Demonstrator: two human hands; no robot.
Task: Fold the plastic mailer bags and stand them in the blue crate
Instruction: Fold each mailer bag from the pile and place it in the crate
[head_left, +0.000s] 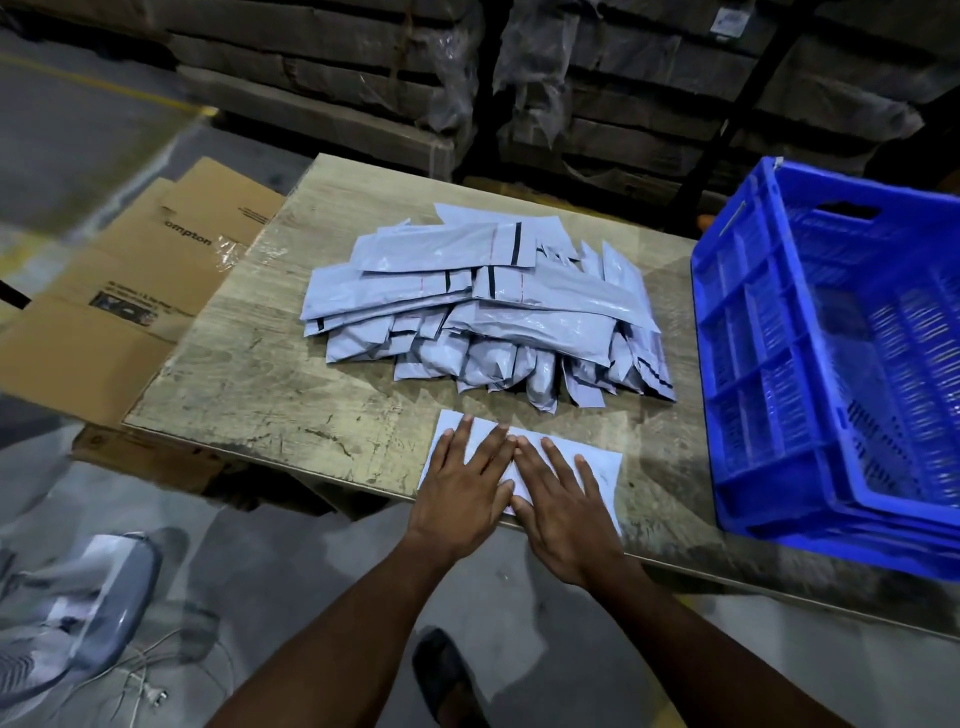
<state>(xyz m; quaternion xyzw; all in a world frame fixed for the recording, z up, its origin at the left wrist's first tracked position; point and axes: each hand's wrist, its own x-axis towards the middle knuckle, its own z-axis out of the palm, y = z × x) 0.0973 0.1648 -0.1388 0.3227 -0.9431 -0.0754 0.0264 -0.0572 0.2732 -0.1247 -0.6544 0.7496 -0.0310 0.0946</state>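
One grey plastic mailer bag (602, 467) lies flat at the near edge of the wooden table (249, 374). My left hand (462, 488) and my right hand (563, 506) press down on it side by side, fingers straight and spread. Beyond them sits a loose pile of folded grey mailer bags (483, 306) in the middle of the table. The blue crate (779, 364) stands at the table's right end, its perforated walls showing, and I see no bags inside it.
Flattened cardboard boxes (130, 291) lie on the floor left of the table. A grey fan (88, 597) with a white cord lies at the lower left. Wrapped stacks of boards (363, 78) fill the background. A dark shoe (441, 670) shows below the table edge.
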